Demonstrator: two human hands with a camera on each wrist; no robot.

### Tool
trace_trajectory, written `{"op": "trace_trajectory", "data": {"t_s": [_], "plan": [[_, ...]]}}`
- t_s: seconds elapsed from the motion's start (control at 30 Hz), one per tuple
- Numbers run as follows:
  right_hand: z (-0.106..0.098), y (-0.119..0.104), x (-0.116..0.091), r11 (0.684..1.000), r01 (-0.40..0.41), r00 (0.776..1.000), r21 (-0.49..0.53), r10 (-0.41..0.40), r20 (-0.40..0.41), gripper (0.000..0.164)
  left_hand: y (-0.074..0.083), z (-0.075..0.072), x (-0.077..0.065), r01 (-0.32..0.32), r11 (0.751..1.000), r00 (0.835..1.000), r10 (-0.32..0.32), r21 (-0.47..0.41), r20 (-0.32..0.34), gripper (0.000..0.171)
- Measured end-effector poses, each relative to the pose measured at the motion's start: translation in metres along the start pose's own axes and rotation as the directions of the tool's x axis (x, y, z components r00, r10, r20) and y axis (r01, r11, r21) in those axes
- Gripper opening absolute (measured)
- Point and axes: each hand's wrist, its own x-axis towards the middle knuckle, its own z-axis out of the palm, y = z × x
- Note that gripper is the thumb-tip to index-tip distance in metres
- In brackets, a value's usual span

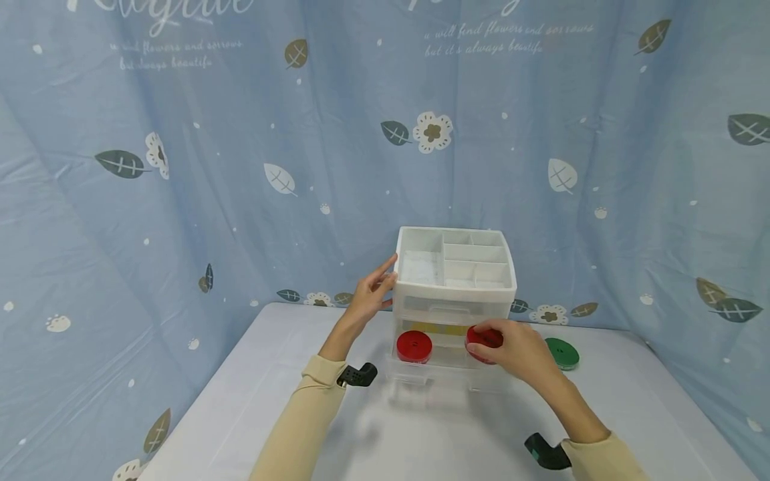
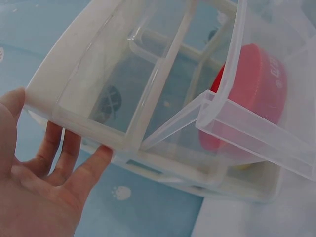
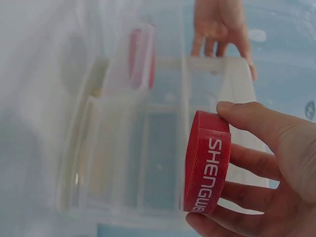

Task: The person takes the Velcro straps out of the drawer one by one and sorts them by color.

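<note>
Basically, the red, disc-shaped ribbon roll w/ white lettering (image 3: 210, 163) is in your R hand (image 1: 520, 347), at the R end of the clear plastic drawer (image 2: 261, 131) that's pulled out toward you. Can't tell if it touches the drawer floor or hangs just above. No real long axis on a disc; its flat face tips up toward you in the head view, printed rim toward your R palm in the R wrist view. The drawer's long side runs L–R across your front, so your R hand is the nearer one to that end; your L hand (image 1: 368, 294) is well apart, across the unit.

Hands: R is narrowed round the roll's rim, thumb one side, fingers the other. L is wide, fingers spread and holding no roll, thumb and fingertips touching the L side of the white plastic drawer unit w/ a divided top tray (image 1: 454, 294).

Further out: a second red, disc-shaped roll (image 1: 414, 347) lies at the drawer's L end, apart from yours. Some yellow items (image 1: 445, 329) show thru behind the two, details unclear. A green, disc-shaped roll (image 1: 562, 353) sits on the white-covered bench (image 1: 259, 374), R of the unit, w/ a blue leaf-print curtain (image 1: 337, 100) behind.
</note>
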Motion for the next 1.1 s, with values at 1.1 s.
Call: {"op": "trace_trajectory", "data": {"t_s": [1.1], "plan": [[0.038, 0.127, -0.029, 0.964, -0.252, 0.967, -0.08, 0.254, 0.012, 0.045, 0.0, 0.0, 0.0, 0.011, 1.0, 1.0, -0.011, 0.007, -0.003, 0.046]]}}
